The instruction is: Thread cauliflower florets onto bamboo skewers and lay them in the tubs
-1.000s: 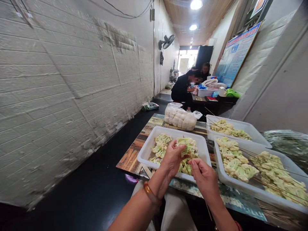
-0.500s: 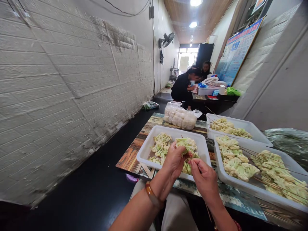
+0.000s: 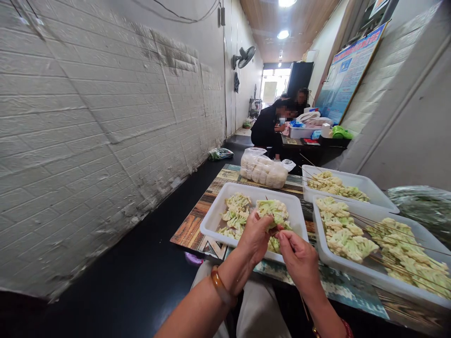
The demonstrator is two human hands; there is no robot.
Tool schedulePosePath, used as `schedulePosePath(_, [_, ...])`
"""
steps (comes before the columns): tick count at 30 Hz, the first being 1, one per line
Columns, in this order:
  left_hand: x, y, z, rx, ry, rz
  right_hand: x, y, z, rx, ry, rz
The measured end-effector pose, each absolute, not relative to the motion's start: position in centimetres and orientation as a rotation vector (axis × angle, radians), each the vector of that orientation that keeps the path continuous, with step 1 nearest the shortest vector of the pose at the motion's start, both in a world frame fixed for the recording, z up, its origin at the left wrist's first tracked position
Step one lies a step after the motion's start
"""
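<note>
My left hand (image 3: 256,234) is closed on a pale green cauliflower piece (image 3: 273,210), held above the near white tray (image 3: 207,224). The fingers of my right hand (image 3: 299,253) pinch a thin wooden skewer (image 3: 304,307) right beside the left fingertips. Its tip shows above the cauliflower, and its lower end sticks out below my right hand. Loose cauliflower florets (image 3: 237,211) lie in the near tray, partly hidden behind my hands.
To the right, a white tray (image 3: 322,251) holds skewered cauliflower (image 3: 347,232); another tray (image 3: 382,197) stands behind it. A plastic bag of round white items (image 3: 264,170) sits at the table's (image 3: 190,225) back. Two people (image 3: 268,124) are at a farther table.
Almost nothing differs. Both hands keep their hold on the cauliflower and skewer, with only a slight shift of my left forearm and of the fingertips.
</note>
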State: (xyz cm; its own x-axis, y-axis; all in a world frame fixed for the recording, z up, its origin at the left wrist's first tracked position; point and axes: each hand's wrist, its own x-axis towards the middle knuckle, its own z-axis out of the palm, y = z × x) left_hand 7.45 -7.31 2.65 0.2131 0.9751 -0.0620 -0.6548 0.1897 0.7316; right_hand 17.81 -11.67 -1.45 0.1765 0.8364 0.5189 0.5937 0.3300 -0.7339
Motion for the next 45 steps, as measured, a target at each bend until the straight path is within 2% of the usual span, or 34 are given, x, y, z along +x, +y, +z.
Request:
schedulePosePath(7, [6.6,-5.6,2.9,0.566,0.633,1.365,17.8,-11.7,-1.4,-1.347,-1.549,0.245])
schedulePosePath(16, [6.7,-5.5,3.2,0.634,0.739,1.356,17.8,-11.7,-1.6,-1.316,-1.566,0.243])
schedulePosePath(45, [5.6,-5.3,1.8,0.859,0.684,1.351,18.0,-12.0,-1.7,-1.365,-1.577,0.28])
